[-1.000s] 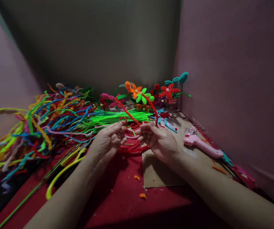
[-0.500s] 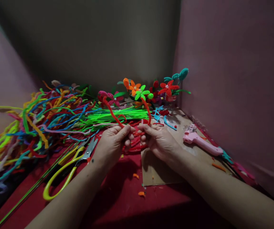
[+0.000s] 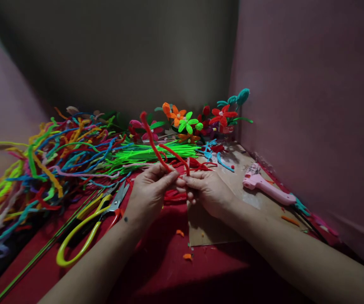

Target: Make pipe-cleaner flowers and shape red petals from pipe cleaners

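Observation:
A red pipe cleaner (image 3: 152, 141) is pinched between the thumb and fingers of my left hand (image 3: 153, 185). One long end of it rises up and to the left. My right hand (image 3: 209, 190) grips red pipe cleaner too, with another end slanting up and left from its fingertips. The fingertips of both hands nearly touch, and they hide where the two red lengths meet; I cannot tell if it is one piece. Below and behind the hands lie more red pipe cleaners (image 3: 174, 196).
Yellow-handled scissors (image 3: 62, 249) lie left of my left arm. A heap of coloured pipe cleaners (image 3: 45, 164) and a bundle of green ones (image 3: 169, 150) lie behind. Finished flowers (image 3: 186, 123) stand at the back. A pink glue gun (image 3: 269, 190) rests on cardboard (image 3: 207, 228) at right.
My hands have come closer together. The red end at my right hand has swung from upright to leaning left, and the left one now stands higher.

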Demonstrator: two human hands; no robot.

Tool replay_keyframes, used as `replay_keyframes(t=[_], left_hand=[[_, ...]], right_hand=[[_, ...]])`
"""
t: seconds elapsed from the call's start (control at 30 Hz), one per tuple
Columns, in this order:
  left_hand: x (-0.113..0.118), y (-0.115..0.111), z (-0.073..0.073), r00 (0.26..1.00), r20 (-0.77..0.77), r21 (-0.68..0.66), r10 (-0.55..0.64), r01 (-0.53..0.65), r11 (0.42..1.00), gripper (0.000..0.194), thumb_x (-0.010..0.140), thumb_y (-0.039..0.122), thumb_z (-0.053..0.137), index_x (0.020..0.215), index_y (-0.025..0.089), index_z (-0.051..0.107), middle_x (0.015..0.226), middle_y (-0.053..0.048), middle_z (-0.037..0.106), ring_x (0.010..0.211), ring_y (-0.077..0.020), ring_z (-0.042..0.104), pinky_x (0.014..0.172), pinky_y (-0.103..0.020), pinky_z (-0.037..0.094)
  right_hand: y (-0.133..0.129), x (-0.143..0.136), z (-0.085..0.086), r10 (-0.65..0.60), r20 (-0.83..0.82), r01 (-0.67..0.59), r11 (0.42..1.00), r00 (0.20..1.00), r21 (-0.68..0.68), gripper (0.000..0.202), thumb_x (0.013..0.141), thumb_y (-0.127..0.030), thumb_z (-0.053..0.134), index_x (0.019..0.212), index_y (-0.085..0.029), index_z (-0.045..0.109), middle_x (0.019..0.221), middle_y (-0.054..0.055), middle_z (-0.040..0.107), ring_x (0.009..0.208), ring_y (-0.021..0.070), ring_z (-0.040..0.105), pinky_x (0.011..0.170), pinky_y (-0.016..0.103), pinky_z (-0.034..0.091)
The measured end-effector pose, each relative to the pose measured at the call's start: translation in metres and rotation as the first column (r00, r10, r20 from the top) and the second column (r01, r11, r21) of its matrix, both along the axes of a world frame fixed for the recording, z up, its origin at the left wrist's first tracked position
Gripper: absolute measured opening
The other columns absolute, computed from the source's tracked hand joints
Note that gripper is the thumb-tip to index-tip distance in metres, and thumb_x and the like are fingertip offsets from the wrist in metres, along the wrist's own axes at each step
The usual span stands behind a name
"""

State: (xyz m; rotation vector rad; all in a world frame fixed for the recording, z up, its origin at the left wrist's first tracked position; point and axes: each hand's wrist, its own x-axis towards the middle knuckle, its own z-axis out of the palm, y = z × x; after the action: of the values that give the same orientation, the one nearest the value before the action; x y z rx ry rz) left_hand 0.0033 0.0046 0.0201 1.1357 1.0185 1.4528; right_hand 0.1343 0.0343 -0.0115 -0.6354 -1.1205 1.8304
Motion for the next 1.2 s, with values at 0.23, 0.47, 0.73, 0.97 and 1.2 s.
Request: replay_keyframes(t=[0.23,0.47,0.73,0.97,1.2], left_hand=[[-0.002,0.003,-0.001,0.996,-0.044,-0.028,-0.073,0.072,0.997,0.011,0.067,0.018,0.069,0.072,0.013,0.060,0.065,-0.002,0.064,0.054,-0.0118,0.060,0.055,-0.024,0.051],[-0.011,0.006,0.000,0.957,-0.151,-0.174,-0.247,0.220,0.960,0.022,0.066,0.022,0.070,0.085,0.013,0.062,0.065,-0.002,0.063,0.048,-0.0104,0.056,0.044,-0.020,0.044],[-0.015,0.008,-0.003,0.969,-0.170,-0.182,-0.181,0.149,0.972,0.020,0.071,0.032,0.066,0.068,0.013,0.060,0.045,0.004,0.050,0.036,-0.0066,0.046,0.037,-0.018,0.033],[-0.015,0.008,-0.004,0.981,-0.126,-0.188,-0.146,0.121,0.975,0.020,0.069,0.030,0.069,0.078,0.013,0.065,0.044,0.006,0.045,0.035,-0.0035,0.039,0.036,-0.016,0.027],[-0.016,0.008,-0.007,0.972,-0.168,-0.172,-0.165,0.136,0.976,0.018,0.068,0.028,0.069,0.081,0.015,0.067,0.052,0.003,0.052,0.040,-0.0035,0.038,0.039,-0.017,0.026]], right_hand=[[0.000,0.003,0.001,0.042,0.140,-0.046,0.999,0.989,0.029,0.019,0.071,-0.030,0.064,0.067,-0.012,0.061,0.052,-0.003,0.052,0.037,0.0034,0.041,0.033,0.016,0.029],[-0.004,0.005,0.008,0.060,0.374,-0.130,0.978,0.926,0.165,0.023,0.076,-0.031,0.057,0.067,-0.011,0.064,0.048,-0.003,0.051,0.033,0.0043,0.040,0.031,0.017,0.027],[-0.002,0.008,0.009,0.257,0.161,-0.269,0.962,0.953,0.057,0.014,0.075,-0.024,0.059,0.078,-0.012,0.066,0.062,0.002,0.061,0.047,0.0068,0.052,0.048,0.020,0.044],[0.003,0.004,-0.001,0.267,-0.087,-0.276,0.953,0.960,-0.124,0.013,0.071,-0.022,0.067,0.074,-0.010,0.062,0.064,0.005,0.063,0.051,0.0108,0.058,0.054,0.025,0.047],[0.005,0.003,-0.008,0.221,-0.140,-0.247,0.946,0.965,-0.210,0.015,0.064,-0.019,0.072,0.070,-0.012,0.060,0.059,0.000,0.059,0.048,0.0079,0.053,0.045,0.019,0.040]])
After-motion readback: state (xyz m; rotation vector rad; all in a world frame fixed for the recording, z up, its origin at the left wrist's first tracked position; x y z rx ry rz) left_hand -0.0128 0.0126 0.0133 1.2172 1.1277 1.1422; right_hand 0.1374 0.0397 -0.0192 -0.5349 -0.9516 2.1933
